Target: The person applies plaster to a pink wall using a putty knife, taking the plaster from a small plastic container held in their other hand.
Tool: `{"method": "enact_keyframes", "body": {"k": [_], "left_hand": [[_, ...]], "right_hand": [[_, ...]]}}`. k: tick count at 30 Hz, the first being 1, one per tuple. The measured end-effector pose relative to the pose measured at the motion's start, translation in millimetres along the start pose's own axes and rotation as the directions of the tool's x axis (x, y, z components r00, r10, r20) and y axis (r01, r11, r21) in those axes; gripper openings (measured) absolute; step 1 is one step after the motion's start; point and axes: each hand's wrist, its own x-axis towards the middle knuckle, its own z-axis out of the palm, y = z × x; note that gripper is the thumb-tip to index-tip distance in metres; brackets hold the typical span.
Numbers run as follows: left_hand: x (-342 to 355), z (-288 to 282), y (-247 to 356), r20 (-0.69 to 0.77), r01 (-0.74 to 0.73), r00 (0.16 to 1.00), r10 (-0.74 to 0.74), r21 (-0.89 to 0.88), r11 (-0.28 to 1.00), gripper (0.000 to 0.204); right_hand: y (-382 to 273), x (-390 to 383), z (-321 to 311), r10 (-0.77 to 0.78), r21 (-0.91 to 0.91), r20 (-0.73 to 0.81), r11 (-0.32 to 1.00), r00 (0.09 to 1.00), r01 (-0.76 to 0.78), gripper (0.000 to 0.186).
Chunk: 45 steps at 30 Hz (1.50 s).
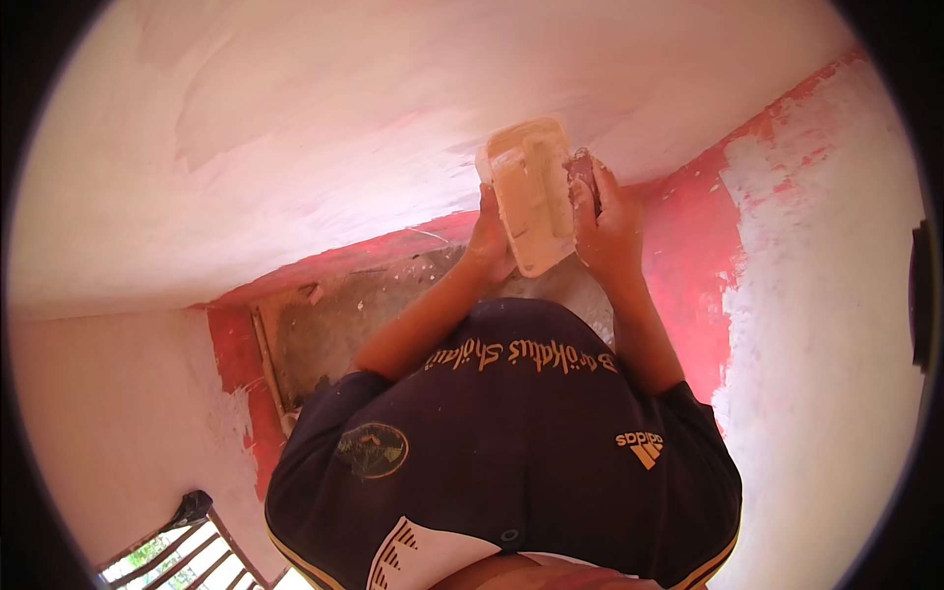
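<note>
A peach-coloured rectangular plastic tub (526, 197), smeared with a pale substance, is raised in front of the wall at upper middle. My left hand (490, 236) grips its left side, fingers mostly behind it. My right hand (610, 226) is at the tub's right side, closed on a small reddish-brown object (582, 165) spattered with white, perhaps a tool handle; whether it also touches the tub is unclear.
A white wall (324, 118) fills the top, with a red band (324, 261) along its base. Below is a grey, stained floor (349, 315). Red side walls (688, 275) are roughly coated in white. A barred window (172, 556) shows at lower left.
</note>
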Motion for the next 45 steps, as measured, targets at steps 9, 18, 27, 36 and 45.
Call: {"method": "enact_keyframes", "body": {"k": [9,18,27,36,45], "left_hand": [[37.5,44.5,-63.4,-0.053,-0.103,0.994,0.099,-0.074,0.992,0.081],[56.4,39.6,-70.4,-0.140,-0.125,0.983,0.122,-0.011,0.992,0.083],[53.7,29.3,-83.2,-0.125,-0.059,0.991,0.048,-0.086,0.995,0.083],[74.4,26.7,-87.9,-0.119,0.039,0.991,-0.062,-0.188,0.981,0.083],[65.0,54.5,-83.2,-0.060,0.061,0.995,-0.081,-0.278,0.959,0.089]], "right_hand": [[19.8,1.3,-42.6,-0.274,-0.234,0.154,0.923,0.949,0.304,0.033],[39.0,10.9,-39.7,-0.306,-0.133,0.171,0.935,0.937,0.329,0.033],[25.8,16.6,-54.6,0.013,-0.026,0.281,1.000,0.960,-0.006,0.035],[69.7,45.5,-55.6,0.219,0.446,0.434,0.791,0.874,-0.419,0.021],[75.9,48.6,-82.4,0.311,0.529,0.302,0.731,0.901,-0.430,0.020]]}}
